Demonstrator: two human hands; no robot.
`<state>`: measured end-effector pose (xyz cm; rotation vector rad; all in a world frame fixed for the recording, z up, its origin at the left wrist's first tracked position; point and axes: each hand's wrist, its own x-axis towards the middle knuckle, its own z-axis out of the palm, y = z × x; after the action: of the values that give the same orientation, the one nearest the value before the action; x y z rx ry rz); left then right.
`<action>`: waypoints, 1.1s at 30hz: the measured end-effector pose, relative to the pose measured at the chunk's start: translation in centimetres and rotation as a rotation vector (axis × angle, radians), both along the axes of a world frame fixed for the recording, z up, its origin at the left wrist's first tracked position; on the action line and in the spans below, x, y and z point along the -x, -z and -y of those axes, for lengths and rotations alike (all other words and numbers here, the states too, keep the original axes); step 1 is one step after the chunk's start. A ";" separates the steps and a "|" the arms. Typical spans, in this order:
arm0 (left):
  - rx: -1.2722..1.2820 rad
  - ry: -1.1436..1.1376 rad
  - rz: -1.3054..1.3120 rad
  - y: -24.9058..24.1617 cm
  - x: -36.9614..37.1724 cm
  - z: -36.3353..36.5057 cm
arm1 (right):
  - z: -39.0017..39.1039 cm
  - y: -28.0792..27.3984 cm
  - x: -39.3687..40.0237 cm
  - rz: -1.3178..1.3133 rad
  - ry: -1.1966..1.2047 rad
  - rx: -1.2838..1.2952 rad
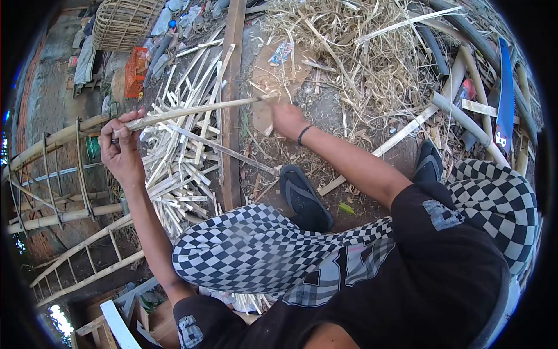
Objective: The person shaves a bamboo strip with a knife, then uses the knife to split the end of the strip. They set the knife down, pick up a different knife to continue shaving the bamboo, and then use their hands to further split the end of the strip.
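A long, thin bamboo strip (pixel 200 109) runs almost level between my two hands. My left hand (pixel 123 152) pinches its thicker end, thumb and fingers closed round it. At the strip's other end is my right hand (pixel 286 120), fingers curled in; motion blurs the fingertips, and a small dark thing shows beside them. Under the strip lies a pile of pale split bamboo pieces (pixel 180 157). A brown wooden beam (pixel 231 139) passes beneath the strip, between the pile and my right hand.
Curly shavings (pixel 360 64) heap at the top right. A blue saw (pixel 505 99) leans among bamboo poles at the right. An orange crate (pixel 136 72) and woven basket (pixel 125 23) are at the upper left. Bamboo ladder frames (pixel 87 249) lie left. My sandaled feet (pixel 305 198) are below the shavings.
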<state>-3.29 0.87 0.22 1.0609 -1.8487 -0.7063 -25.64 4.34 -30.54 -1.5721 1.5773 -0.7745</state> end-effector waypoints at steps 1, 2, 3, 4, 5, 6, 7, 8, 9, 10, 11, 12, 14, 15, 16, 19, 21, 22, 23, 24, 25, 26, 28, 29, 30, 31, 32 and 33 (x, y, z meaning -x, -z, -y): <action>-0.018 0.028 -0.058 0.1 -0.3 0.1 | 0.0 2.5 1.3 -0.048 0.026 -0.154; -0.011 0.034 -0.053 0.0 -0.3 -0.2 | 0.0 4.5 1.8 -0.104 -0.015 -0.173; -0.012 0.048 -0.017 -0.2 0.1 -0.5 | 0.2 4.3 2.5 -0.161 -0.045 -0.190; -0.009 0.066 0.015 -0.3 0.7 0.0 | 0.9 3.8 2.6 -0.164 -0.021 -0.179; 0.003 0.081 0.006 -0.1 1.0 0.0 | 0.9 3.5 1.8 -0.136 -0.013 -0.204; 0.008 0.073 -0.003 -0.2 1.1 0.0 | 0.9 2.3 1.3 -0.109 -0.015 -0.228; 0.000 0.063 -0.021 -0.2 1.2 0.3 | 1.1 0.7 1.3 -0.086 -0.021 -0.191; -0.012 0.052 -0.033 -0.3 1.2 0.5 | 1.2 -0.8 1.4 -0.086 -0.034 -0.191; -0.020 0.052 -0.039 -0.4 1.3 0.5 | 1.1 -2.6 1.7 -0.033 -0.045 -0.101; -0.026 0.046 -0.036 -0.3 0.8 0.5 | 1.2 -4.3 2.1 0.020 -0.049 -0.010; -0.020 0.056 -0.044 -0.1 0.3 0.8 | 1.3 -6.0 2.6 0.017 -0.048 -0.010; -0.015 0.067 -0.054 0.1 0.0 1.1 | 1.2 -7.6 3.0 0.072 -0.014 0.083; -0.016 0.061 -0.056 0.3 -0.2 1.0 | 0.6 -9.1 3.5 0.124 0.014 0.169; -0.007 0.060 -0.045 0.3 -0.2 0.7 | 0.3 -9.4 3.6 0.184 0.080 0.223; 0.002 0.058 -0.032 0.3 -0.1 0.4 | 0.1 -9.5 3.5 0.247 0.147 0.278; 0.017 0.048 -0.001 0.1 0.8 -0.4 | -1.3 -3.7 2.1 0.271 0.182 0.144; 0.099 0.047 0.150 -0.2 2.0 -1.4 | -1.6 1.0 1.4 0.128 0.122 0.090; 0.104 0.048 0.148 -0.2 1.9 -1.6 | -1.4 1.5 1.7 -0.018 0.066 0.031; 0.064 0.045 0.102 0.0 1.7 -1.5 | -0.4 1.8 2.0 -0.019 0.072 0.037; 0.024 0.039 0.055 0.0 1.5 -1.4 | 0.9 1.2 2.6 -0.039 0.085 0.031; 0.009 0.038 0.029 0.0 1.4 -1.3 | 1.0 -0.4 2.9 -0.057 0.094 0.015; 0.009 0.040 0.026 0.0 1.3 -1.3 | 1.0 -2.0 3.3 -0.060 0.097 0.016; -0.002 0.036 0.005 0.0 1.0 -1.0 | 0.3 -8.0 4.3 0.003 0.099 0.154; -0.005 0.032 0.004 0.0 1.0 -1.0 | 0.1 -8.9 3.9 0.003 0.094 0.152; -0.005 0.032 -0.005 0.0 1.0 -1.0 | -0.1 -9.5 3.5 0.073 0.100 0.219; -0.005 0.034 -0.012 0.0 1.0 -0.9 | -0.2 -9.8 3.3 0.144 0.107 0.286; -0.005 0.033 -0.011 0.0 1.1 -0.8 | -0.2 -8.9 3.1 0.145 0.107 0.286; -0.004 0.035 -0.005 0.0 1.1 -0.8 | -0.4 -6.9 2.7 0.179 0.105 0.320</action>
<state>-4.40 1.64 0.19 1.0302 -1.8663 -0.7331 -28.29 4.73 -23.67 -1.5978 1.4662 -1.2407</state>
